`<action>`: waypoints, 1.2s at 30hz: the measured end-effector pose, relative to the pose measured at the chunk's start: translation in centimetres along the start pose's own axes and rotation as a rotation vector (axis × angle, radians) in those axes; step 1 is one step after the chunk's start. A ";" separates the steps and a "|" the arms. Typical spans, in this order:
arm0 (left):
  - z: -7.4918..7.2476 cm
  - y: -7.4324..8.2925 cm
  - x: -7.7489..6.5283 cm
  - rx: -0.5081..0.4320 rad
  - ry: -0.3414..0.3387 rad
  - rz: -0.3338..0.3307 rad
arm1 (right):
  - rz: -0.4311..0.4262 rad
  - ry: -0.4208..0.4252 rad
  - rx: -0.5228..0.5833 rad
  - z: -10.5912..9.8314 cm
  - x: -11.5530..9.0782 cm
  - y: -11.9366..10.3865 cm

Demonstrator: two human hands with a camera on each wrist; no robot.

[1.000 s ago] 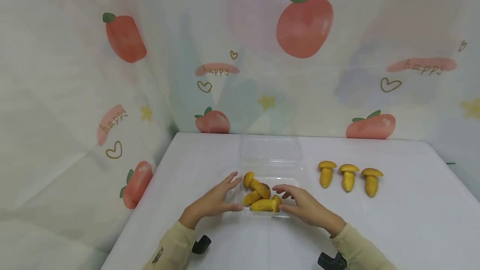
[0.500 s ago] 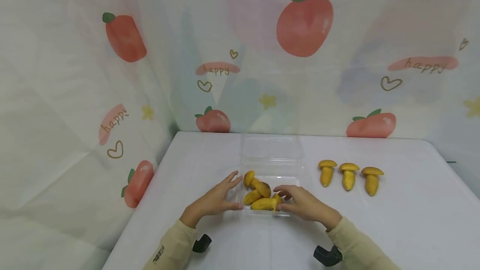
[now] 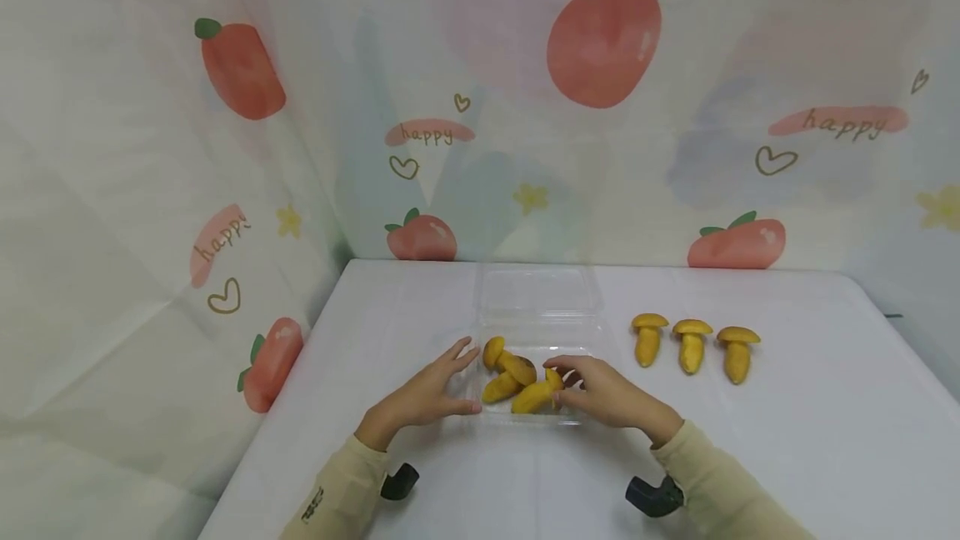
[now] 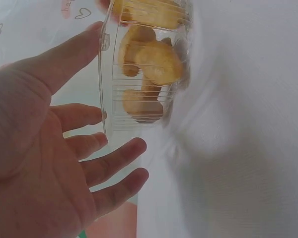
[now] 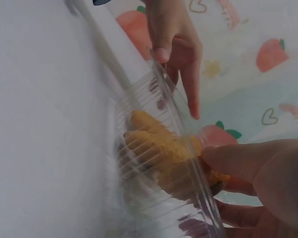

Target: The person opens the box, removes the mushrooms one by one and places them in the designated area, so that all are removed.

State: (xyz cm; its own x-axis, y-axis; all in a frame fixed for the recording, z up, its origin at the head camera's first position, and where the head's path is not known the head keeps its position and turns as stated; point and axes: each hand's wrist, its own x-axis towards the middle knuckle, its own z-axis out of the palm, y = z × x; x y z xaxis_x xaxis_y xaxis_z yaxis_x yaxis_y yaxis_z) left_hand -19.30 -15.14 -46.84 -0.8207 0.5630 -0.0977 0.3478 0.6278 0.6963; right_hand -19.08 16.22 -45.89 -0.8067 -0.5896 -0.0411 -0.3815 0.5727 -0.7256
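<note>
An open clear plastic clamshell box (image 3: 498, 418) stands on the table with yellow mushrooms inside. At its left side my left hand (image 3: 422, 394) has its fingers spread, the thumb and fingertips at the rim; in the left wrist view this hand (image 4: 49, 144) holds no mushroom. Inside the box's right part, my right hand (image 3: 611, 392) pinches the capped end of one mushroom (image 3: 531, 397), which lies slanted. Two other mushrooms, one (image 3: 501, 388) partly under the cap of its neighbour, lie in the left part. In the right wrist view the ribbed box wall blurs the held mushroom.
Three more yellow mushrooms (image 3: 692, 348) lie in a row to the right of the box. The clear lid (image 3: 536, 290) is folded back towards the printed curtain (image 3: 637, 190) behind the white table (image 3: 810, 440).
My right hand has closed on the front mushroom's capped end and shifted it slightly, raising that end so it lies more slanted. My left hand stays at the box's left side.
</note>
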 end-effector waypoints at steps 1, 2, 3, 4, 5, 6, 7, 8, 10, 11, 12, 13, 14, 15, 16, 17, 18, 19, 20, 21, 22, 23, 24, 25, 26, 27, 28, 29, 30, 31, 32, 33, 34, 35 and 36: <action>-0.1 0.0 0.0 -0.003 0.000 0.000 | -0.020 0.009 0.013 -0.3 -0.1 0.0; -0.1 0.0 0.0 -0.004 -0.001 0.000 | -0.031 0.016 0.031 -0.6 -0.1 0.0; -0.2 0.0 0.1 -0.005 -0.001 0.000 | -0.038 0.024 0.048 -0.9 -0.2 0.0; -0.3 0.1 0.1 -0.005 0.000 0.000 | -0.048 0.034 0.066 -1.1 -0.3 0.0; -0.3 0.1 0.1 -0.005 0.001 0.001 | -0.056 0.043 0.084 -1.3 -0.4 0.0; -0.4 0.1 0.1 -0.008 0.002 0.000 | -0.058 0.056 0.101 -1.5 -0.5 -0.1; -0.4 0.1 0.1 -0.007 0.002 -0.001 | -0.060 0.069 0.117 -1.7 -0.5 -0.1; -0.4 0.1 0.2 -0.005 0.001 -0.001 | -0.054 0.085 0.134 -1.8 -0.6 -0.1; -0.4 0.1 0.2 -0.003 -0.003 -0.001 | -0.054 0.120 0.159 -2.0 -0.8 -0.2; -0.4 0.1 0.3 -0.003 -0.005 -0.001 | -0.053 0.136 0.166 -2.1 -0.8 -0.2; -0.4 0.1 0.3 -0.004 -0.005 -0.002 | -0.052 0.153 0.169 -2.2 -0.8 -0.1; -0.3 0.2 0.3 -0.003 -0.006 -0.002 | -0.061 0.171 0.167 -2.2 -0.8 0.0; -0.3 0.2 0.4 -0.001 -0.005 0.000 | -0.059 0.187 0.170 -2.3 -0.8 0.1; -0.2 0.2 0.4 -0.001 -0.005 0.001 | -0.058 0.201 0.174 -2.4 -0.8 0.1; -0.2 0.2 0.5 0.000 -0.003 0.000 | -0.060 0.215 0.176 -2.4 -0.8 0.2; -0.1 0.2 0.5 0.003 -0.001 0.000 | -0.064 0.228 0.178 -2.4 -0.8 0.3; -0.1 0.2 0.5 0.006 0.000 -0.001 | -0.066 0.241 0.184 -2.4 -0.8 0.4; -0.1 0.2 0.5 0.011 -0.001 -0.002 | -0.068 0.252 0.194 -2.4 -0.9 0.3; -0.1 0.2 0.5 0.015 -0.002 -0.003 | -0.065 0.263 0.208 -2.4 -0.9 0.4; -0.1 0.1 0.5 0.015 -0.002 -0.004 | -0.068 0.275 0.216 -2.3 -1.0 0.4; -0.1 0.2 0.4 0.014 -0.001 -0.004 | -0.069 0.286 0.221 -2.3 -1.0 0.5; -0.1 0.2 0.4 0.014 -0.001 -0.004 | -0.067 0.298 0.227 -2.2 -1.0 0.5; -0.1 0.2 0.4 0.013 -0.003 -0.005 | -0.064 0.310 0.235 -2.2 -0.9 0.5; -0.1 0.2 0.4 0.011 -0.003 -0.005 | -0.060 0.321 0.250 -2.1 -0.9 0.5; -0.1 0.3 0.4 0.009 -0.002 -0.004 | -0.058 0.329 0.263 -2.1 -0.9 0.6; -0.1 0.3 0.4 0.005 -0.001 -0.003 | -0.055 0.334 0.279 -2.0 -0.9 0.6; -0.1 0.3 0.4 -0.001 -0.002 -0.002 | -0.057 0.336 0.297 -2.0 -0.8 0.6; -0.1 0.4 0.4 -0.004 -0.002 -0.002 | -0.059 0.336 0.316 -1.9 -0.8 0.6; -0.1 0.3 0.3 -0.009 -0.002 -0.001 | -0.062 0.334 0.337 -1.9 -0.8 0.6; -0.1 0.4 0.3 -0.013 -0.001 -0.001 | -0.061 0.333 0.351 -1.8 -0.8 0.6; 0.0 0.3 0.2 -0.013 -0.001 -0.003 | -0.057 0.330 0.361 -1.7 -0.8 0.6; 0.0 0.3 0.1 -0.013 -0.002 -0.007 | -0.054 0.331 0.367 -1.7 -0.9 0.6; 0.0 0.3 0.1 -0.012 -0.002 -0.008 | -0.050 0.327 0.368 -1.6 -0.9 0.6; 0.0 0.3 0.0 -0.009 -0.003 -0.012 | -0.037 0.327 0.366 -1.6 -1.0 0.6; 0.0 0.2 0.0 -0.005 -0.004 -0.012 | -0.030 0.324 0.364 -1.6 -1.1 0.5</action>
State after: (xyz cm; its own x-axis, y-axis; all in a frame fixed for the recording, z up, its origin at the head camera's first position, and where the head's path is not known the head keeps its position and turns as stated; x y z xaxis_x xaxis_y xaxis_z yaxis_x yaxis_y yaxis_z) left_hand -19.21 -15.01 -46.72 -0.8230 0.5575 -0.1092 0.3355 0.6321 0.6985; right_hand -19.14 18.07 -45.14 -0.9189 -0.3616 0.1577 -0.2708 0.2874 -0.9187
